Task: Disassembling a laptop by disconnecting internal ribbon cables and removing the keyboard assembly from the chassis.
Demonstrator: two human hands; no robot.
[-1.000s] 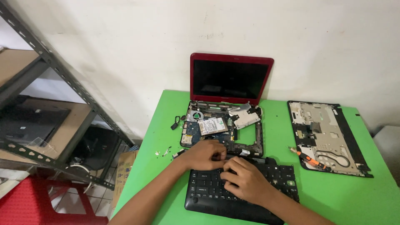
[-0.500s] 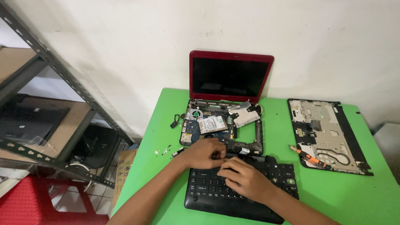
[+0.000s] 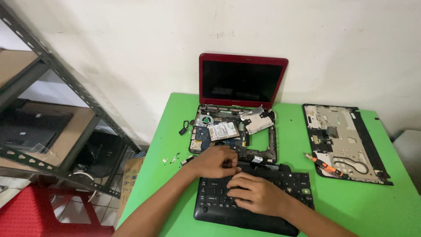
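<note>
Head view, looking down at a green counter (image 3: 175,127) set against a pale wall. A red laptop (image 3: 241,83) stands open at the far side, screen dark and upright; its base (image 3: 232,134) has the top cover off, with circuit board, a small fan and a silver hard drive (image 3: 222,131) exposed. A black keyboard (image 3: 254,199) lies flat on the counter just in front of the open base, its far edge touching or nearly touching the base's near edge. Left hand (image 3: 215,161) rests at that junction, fingers curled narrow and pressed down on the front rim of the base; cannot tell whether it pinches anything, since the fingertips are hidden. Right hand (image 3: 256,193) lies on top of the keyboard, fingers bent and close together against the keys, just beside the left hand; whether it grips something under the fingers cannot be told either. To the right, well apart from the hands, the removed grey cover panel (image 3: 344,140) lies inner side up, with an orange-handled screwdriver (image 3: 324,164) resting across its near left corner. Small black parts (image 3: 186,127) and a few loose screws (image 3: 173,158) sit on the counter left of the base. A metal shelf rack (image 3: 52,114) stands left of the counter, with a red stool (image 3: 35,213) below it.
</note>
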